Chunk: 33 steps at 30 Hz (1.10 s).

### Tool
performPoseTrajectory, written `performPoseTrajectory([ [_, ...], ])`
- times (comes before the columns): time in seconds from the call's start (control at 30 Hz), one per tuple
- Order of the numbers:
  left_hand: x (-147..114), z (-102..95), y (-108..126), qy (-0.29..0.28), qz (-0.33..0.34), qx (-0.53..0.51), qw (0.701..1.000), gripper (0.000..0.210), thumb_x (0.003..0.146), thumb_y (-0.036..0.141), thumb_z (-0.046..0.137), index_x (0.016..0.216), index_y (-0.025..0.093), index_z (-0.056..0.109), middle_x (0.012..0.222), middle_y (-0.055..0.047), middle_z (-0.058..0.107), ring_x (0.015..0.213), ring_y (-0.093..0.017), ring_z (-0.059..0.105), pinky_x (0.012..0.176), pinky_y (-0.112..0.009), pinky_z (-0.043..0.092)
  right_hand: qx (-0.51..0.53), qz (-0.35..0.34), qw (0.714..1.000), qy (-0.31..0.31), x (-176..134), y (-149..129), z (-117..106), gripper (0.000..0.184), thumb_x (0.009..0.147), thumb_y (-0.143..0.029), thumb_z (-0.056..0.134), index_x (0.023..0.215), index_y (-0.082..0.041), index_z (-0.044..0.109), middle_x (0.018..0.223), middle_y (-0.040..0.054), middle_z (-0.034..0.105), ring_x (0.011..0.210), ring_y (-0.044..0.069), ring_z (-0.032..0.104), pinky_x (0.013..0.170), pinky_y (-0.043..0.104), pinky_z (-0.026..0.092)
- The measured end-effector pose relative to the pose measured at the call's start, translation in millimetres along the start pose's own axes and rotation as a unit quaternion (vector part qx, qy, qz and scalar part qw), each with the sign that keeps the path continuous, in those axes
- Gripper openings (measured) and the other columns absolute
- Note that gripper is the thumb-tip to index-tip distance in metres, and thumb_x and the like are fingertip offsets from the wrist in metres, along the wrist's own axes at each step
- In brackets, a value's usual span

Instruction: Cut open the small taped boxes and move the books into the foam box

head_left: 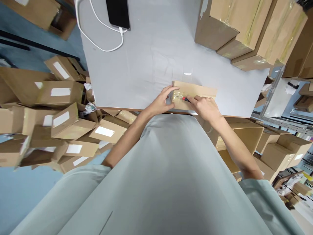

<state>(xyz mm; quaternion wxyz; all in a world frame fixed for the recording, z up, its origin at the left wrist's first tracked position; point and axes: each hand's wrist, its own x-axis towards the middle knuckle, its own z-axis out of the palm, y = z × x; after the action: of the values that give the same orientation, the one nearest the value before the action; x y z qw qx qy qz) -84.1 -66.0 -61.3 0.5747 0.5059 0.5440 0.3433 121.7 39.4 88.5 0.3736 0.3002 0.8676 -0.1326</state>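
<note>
A small brown cardboard box (199, 91) lies at the front edge of the grey table, with shiny clear tape (176, 95) near its left end. My left hand (161, 100) steadies that left end, thumb and fingers apart around the corner. In my right hand (204, 106) is a small cutter (185, 99) with a red tip and dark body. Its tip points left and meets the taped top of the box. The blade is too small to make out.
A black phone (118, 13) with a white cable (107, 50) lies at the table's far left. Closed cartons (225, 29) stand at the back right. Opened boxes (61, 91) are heaped on the floor to the left. An open carton (249, 133) stands below the table's right side.
</note>
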Motion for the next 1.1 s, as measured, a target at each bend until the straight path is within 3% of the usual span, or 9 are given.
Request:
performPoseTrajectory([
  [0.23, 1, -1.2, 0, -0.006, 0.005, -0.012, 1.0, 0.08, 0.086, 0.031, 0.067, 0.164, 0.03, 0.049, 0.173, -0.01, 0.042, 0.159, -0.034, 0.045, 0.129, -0.052, 0.046, -0.02, -0.003, 1.0, -0.015, 0, -5, -14, 0.052, 0.11, -0.011, 0.042, 0.161, -0.02, 0.051, 0.119, 0.018, 0.079, 0.096, 0.028, 0.076, 0.077, 0.035, 0.046],
  [0.67, 6, 0.6, -7, -0.003, -0.007, -0.022, 1.0, 0.078, 0.09, 0.038, 0.067, 0.165, 0.033, 0.048, 0.176, -0.011, 0.036, 0.162, -0.037, 0.04, 0.127, -0.053, 0.048, -0.053, -0.011, 0.998, -0.02, 7, -14, -30, 0.05, 0.112, -0.012, 0.034, 0.159, -0.018, 0.051, 0.12, 0.0208, 0.079, 0.1, 0.03, 0.077, 0.077, 0.035, 0.047],
  [0.93, 5, -1.0, -13, -0.006, -0.002, -0.026, 1.0, 0.075, 0.096, 0.049, 0.069, 0.166, 0.034, 0.047, 0.178, -0.011, 0.034, 0.166, -0.037, 0.035, 0.128, -0.056, 0.048, -0.044, 0.002, 0.998, -0.049, 14, -27, -51, 0.043, 0.113, -0.014, 0.039, 0.149, -0.014, 0.062, 0.116, 0.0212, 0.08, 0.1, 0.03, 0.079, 0.081, 0.037, 0.047],
  [1.1, 5, -2.1, -15, -0.009, -0.012, -0.023, 1.0, 0.076, 0.098, 0.055, 0.069, 0.166, 0.033, 0.047, 0.179, -0.013, 0.032, 0.168, -0.037, 0.032, 0.126, -0.055, 0.05, -0.053, -0.001, 0.997, -0.059, 15, -35, -58, 0.043, 0.112, -0.009, 0.043, 0.151, -0.011, 0.06, 0.121, 0.0221, 0.079, 0.105, 0.03, 0.079, 0.081, 0.035, 0.047],
])
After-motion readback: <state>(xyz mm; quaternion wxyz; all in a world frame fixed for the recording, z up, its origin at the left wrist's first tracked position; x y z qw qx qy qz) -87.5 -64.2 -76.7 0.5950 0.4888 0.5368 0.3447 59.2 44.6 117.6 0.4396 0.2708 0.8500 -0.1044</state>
